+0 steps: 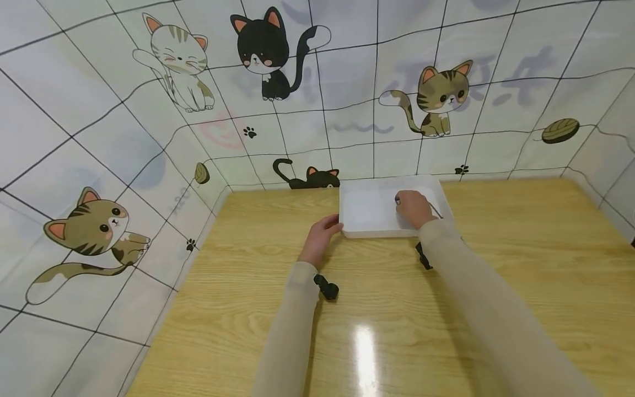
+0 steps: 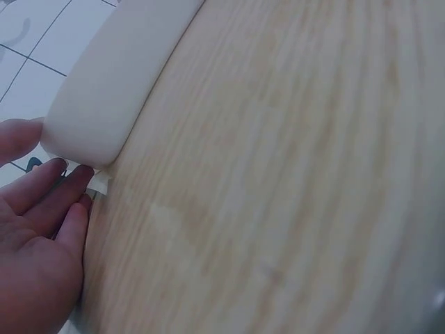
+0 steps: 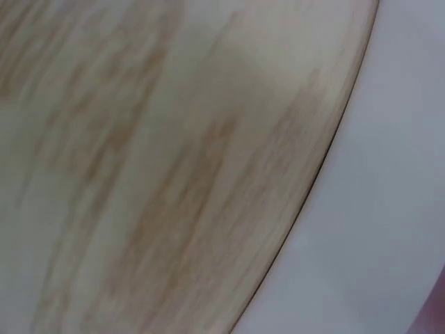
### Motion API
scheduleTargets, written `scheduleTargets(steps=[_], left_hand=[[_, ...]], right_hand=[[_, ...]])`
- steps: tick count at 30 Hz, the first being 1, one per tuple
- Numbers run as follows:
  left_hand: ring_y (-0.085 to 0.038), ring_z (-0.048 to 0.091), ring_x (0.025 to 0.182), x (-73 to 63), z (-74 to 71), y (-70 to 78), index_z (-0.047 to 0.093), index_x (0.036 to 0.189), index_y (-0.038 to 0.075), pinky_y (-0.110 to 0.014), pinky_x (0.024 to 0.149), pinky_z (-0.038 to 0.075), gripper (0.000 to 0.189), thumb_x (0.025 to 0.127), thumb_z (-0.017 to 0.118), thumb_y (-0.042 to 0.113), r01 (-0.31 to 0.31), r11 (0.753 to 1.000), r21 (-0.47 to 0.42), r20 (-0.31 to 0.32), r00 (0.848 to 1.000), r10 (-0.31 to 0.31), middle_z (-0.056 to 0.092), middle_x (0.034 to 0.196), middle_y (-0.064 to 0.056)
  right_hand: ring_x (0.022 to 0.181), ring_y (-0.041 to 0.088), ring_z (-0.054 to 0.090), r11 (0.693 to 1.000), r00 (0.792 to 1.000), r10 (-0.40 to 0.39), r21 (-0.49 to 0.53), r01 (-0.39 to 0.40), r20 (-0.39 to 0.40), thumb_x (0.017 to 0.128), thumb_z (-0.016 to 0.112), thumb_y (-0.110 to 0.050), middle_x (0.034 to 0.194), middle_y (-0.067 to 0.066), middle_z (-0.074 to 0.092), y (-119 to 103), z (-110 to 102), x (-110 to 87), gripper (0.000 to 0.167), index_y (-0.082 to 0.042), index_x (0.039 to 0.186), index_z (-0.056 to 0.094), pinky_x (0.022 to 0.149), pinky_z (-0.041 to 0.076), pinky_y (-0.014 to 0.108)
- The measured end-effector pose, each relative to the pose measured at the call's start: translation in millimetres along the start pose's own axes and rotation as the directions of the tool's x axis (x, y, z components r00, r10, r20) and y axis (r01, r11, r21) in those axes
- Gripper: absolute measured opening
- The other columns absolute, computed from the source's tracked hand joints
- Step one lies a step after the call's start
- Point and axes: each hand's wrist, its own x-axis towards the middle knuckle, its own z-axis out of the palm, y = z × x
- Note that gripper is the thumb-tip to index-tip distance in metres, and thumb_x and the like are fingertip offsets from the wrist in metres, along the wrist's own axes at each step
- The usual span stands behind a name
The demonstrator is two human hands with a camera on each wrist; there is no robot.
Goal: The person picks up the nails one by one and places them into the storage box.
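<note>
A shallow white tray [image 1: 367, 234] lies on the wooden table against the back wall. At its front left corner my left hand [image 1: 319, 240] touches the side, fingers nearly straight. The left wrist view shows that hand's thumb and fingertips [image 2: 59, 170] beside the tray's rounded corner [image 2: 97, 132]. Over the tray's right half, my right hand [image 1: 414, 208] is curled and grips a thin dark stick-like thing [image 1: 436, 210]. One end of it sticks out toward the right; a small dark part shows by the fingers. Its kind cannot be made out, and the palm hides its middle.
The wooden table [image 1: 258, 309] extends to both sides and in front of the tray. A cat-patterned wall covering [image 1: 347, 127] stands close behind and at the sides. Black wrist straps [image 1: 326, 287] are on both sleeves. The right wrist view shows mainly tabletop [image 3: 174, 174] and tray side [image 3: 375, 188].
</note>
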Motion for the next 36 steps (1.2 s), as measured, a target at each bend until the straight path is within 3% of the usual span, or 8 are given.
scheduleTargets(steps=[8, 13, 19, 27, 36], left_hand=[[-0.011, 0.043, 0.115, -4.7, -4.3, 0.1, 0.053, 0.125, 0.018, -0.036, 0.097, 0.031, 0.04, 0.087, 0.057, 0.03, -0.001, 1.0, -0.018, 0.007, 1.0, 0.001, 0.052, 0.121, 0.007], [-0.01, 0.042, 0.116, -4.6, -7.6, 1.0, 0.052, 0.127, 0.019, -0.036, 0.098, 0.03, 0.042, 0.087, 0.056, 0.032, 0.002, 1.0, -0.024, 0.011, 1.0, -0.002, 0.051, 0.123, 0.008], [-0.01, 0.042, 0.116, -4.6, -9.5, 3.1, 0.051, 0.127, 0.018, -0.036, 0.098, 0.03, 0.042, 0.088, 0.056, 0.031, -0.001, 1.0, -0.02, 0.006, 1.0, 0.001, 0.051, 0.124, 0.006], [-0.008, 0.043, 0.114, -2.8, -5.1, 3.4, 0.052, 0.127, 0.016, -0.033, 0.097, 0.031, 0.043, 0.087, 0.057, 0.031, 0.025, 0.999, -0.025, 0.004, 1.0, -0.024, 0.052, 0.123, 0.006], [-0.011, 0.042, 0.116, -3.1, -0.1, 5.2, 0.051, 0.127, 0.017, -0.035, 0.098, 0.03, 0.044, 0.087, 0.058, 0.03, 0.032, 0.999, -0.044, 0.006, 0.999, -0.032, 0.052, 0.124, 0.005]], right_hand=[[0.103, 0.037, 0.051, 0.999, 1.0, -0.005, -0.037, 0.006, 0.009, 0.085, 0.049, 0.0, 0.113, 0.023, 0.056, -2, 3, 0.5, 0.029, 0.005, 0.113, 0.057, 0.085, 0.041, 0.048], [0.105, 0.039, 0.049, 1.0, 0.999, -0.013, -0.014, 0.013, -0.034, 0.088, 0.046, 0.0, 0.115, 0.023, 0.054, -3, 7, -0.8, 0.031, 0.003, 0.118, 0.055, 0.086, 0.04, 0.049], [0.101, 0.038, 0.051, 0.999, 0.999, -0.033, -0.01, 0.032, -0.04, 0.088, 0.046, 0.001, 0.111, 0.024, 0.056, -8, 6, -0.3, 0.028, 0.004, 0.114, 0.057, 0.082, 0.042, 0.048], [0.1, 0.037, 0.051, 0.996, 1.0, 0.0, -0.094, 0.0, -0.002, 0.09, 0.043, 0.002, 0.111, 0.024, 0.055, -13, 3, -4.0, 0.029, 0.003, 0.116, 0.056, 0.081, 0.044, 0.046], [0.098, 0.035, 0.052, 0.995, 1.0, 0.011, -0.104, -0.01, 0.013, 0.092, 0.043, -0.001, 0.107, 0.023, 0.055, -12, 2, -9.1, 0.027, 0.003, 0.114, 0.057, 0.08, 0.044, 0.045]])
